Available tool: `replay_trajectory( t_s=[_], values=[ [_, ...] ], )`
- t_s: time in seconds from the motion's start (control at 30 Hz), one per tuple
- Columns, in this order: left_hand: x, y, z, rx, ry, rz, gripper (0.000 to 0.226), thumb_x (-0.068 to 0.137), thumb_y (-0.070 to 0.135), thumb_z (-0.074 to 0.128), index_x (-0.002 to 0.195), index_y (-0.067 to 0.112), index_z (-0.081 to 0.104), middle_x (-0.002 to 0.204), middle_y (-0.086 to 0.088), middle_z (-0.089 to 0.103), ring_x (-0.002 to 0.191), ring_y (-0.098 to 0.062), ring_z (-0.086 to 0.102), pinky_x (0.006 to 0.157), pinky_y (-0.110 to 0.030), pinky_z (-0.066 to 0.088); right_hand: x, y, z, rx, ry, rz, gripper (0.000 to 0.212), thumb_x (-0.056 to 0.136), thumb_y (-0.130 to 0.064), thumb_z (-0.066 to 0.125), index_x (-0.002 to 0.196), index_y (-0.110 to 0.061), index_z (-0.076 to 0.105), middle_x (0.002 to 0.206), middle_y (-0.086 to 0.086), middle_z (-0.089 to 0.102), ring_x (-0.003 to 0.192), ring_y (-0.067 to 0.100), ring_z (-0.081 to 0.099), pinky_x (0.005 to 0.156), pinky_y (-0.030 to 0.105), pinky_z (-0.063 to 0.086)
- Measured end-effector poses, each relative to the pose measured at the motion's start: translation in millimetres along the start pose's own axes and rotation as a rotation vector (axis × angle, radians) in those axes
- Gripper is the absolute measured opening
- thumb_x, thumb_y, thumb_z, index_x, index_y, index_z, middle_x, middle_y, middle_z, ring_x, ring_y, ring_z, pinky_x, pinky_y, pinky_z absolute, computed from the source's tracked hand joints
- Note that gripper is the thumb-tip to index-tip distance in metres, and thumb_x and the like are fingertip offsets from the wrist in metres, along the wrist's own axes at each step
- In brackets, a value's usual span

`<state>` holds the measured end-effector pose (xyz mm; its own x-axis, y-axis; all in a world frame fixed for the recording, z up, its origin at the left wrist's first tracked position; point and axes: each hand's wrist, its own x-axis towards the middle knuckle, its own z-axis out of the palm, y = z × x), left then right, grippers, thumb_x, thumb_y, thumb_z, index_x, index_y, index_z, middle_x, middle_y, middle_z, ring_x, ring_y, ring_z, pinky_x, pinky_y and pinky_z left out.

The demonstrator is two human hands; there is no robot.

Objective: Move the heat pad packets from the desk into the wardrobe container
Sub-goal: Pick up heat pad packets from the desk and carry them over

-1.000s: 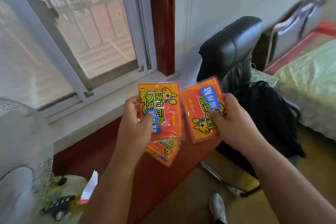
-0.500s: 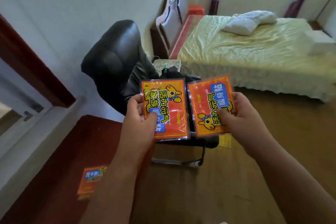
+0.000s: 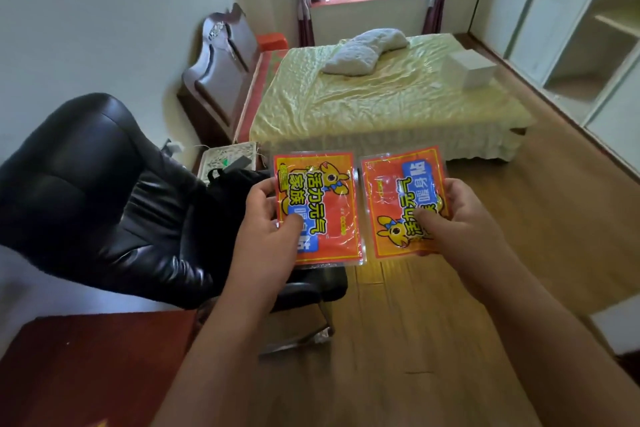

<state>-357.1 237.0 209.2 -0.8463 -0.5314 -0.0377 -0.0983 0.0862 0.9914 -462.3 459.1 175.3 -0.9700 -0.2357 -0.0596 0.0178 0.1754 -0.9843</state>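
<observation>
Two orange heat pad packets with yellow and blue print are held up in front of me. My left hand (image 3: 268, 229) grips the left packet (image 3: 322, 198) by its lower left edge. My right hand (image 3: 460, 229) grips the right packet (image 3: 398, 194), which is turned upside down, by its lower right corner. The dark red desk (image 3: 86, 367) shows at the bottom left corner. White wardrobe shelving (image 3: 595, 55) with open compartments stands along the right wall. No container is visible in it from here.
A black leather office chair (image 3: 90, 191) stands just left of my hands. A bed with a yellow-green cover (image 3: 381, 100) fills the middle of the room, with a white box (image 3: 472, 68) and a grey pillow on it. Wooden floor (image 3: 519, 218) runs between bed and wardrobe.
My view has swung right, away from the window and desk toward the bed and the wardrobe. Both hands keep hold of their packets. The packet left on the desk has gone out of view.
</observation>
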Motion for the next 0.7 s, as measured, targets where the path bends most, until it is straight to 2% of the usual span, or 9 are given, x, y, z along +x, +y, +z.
replay_trajectory(
  t_s=[0.07,0.2,0.43,0.6,0.7],
  values=[
    [7,4,24,-0.021,-0.028,0.004,0.046,0.099,-0.002,0.051,0.113,0.042,0.05,0.107,0.01,0.074,0.088,-0.01,0.078,0.071,-0.036,0.064,6,3,-21,0.005,0.024,0.003,0.029,0.097,-0.011,0.066,0.111,-0.035,0.059,0.103,-0.002,0.08,0.085,0.021,0.08,0.063,0.042,0.06],
    [24,8,75,-0.047,-0.111,-0.013,0.048,0.099,-0.001,0.051,0.112,0.045,0.05,0.114,0.008,0.072,0.089,-0.012,0.078,0.075,-0.043,0.064,19,13,-62,0.006,0.135,0.017,0.032,0.092,-0.015,0.068,0.105,-0.044,0.061,0.102,-0.006,0.08,0.086,0.023,0.08,0.068,0.051,0.064],
    [64,4,150,-0.044,-0.267,-0.039,0.048,0.099,-0.003,0.053,0.111,0.044,0.05,0.117,0.002,0.069,0.089,-0.014,0.078,0.069,-0.035,0.064,36,36,-113,0.078,0.299,0.118,0.033,0.099,-0.001,0.063,0.109,-0.031,0.057,0.107,0.001,0.077,0.08,0.016,0.08,0.055,0.037,0.06],
    [108,5,200,-0.049,-0.419,-0.026,0.047,0.099,-0.003,0.053,0.114,0.042,0.051,0.116,0.003,0.068,0.089,-0.012,0.078,0.069,-0.036,0.064,56,37,-140,0.042,0.442,0.172,0.03,0.098,-0.008,0.066,0.108,-0.036,0.059,0.106,-0.002,0.079,0.089,0.017,0.08,0.078,0.048,0.064],
    [140,11,227,-0.052,-0.496,-0.007,0.048,0.098,-0.003,0.052,0.116,0.041,0.052,0.115,0.002,0.07,0.09,-0.015,0.078,0.067,-0.035,0.063,71,26,-151,0.013,0.519,0.185,0.029,0.099,-0.012,0.066,0.111,-0.037,0.059,0.104,-0.005,0.08,0.089,0.016,0.08,0.083,0.051,0.064]
  ],
)
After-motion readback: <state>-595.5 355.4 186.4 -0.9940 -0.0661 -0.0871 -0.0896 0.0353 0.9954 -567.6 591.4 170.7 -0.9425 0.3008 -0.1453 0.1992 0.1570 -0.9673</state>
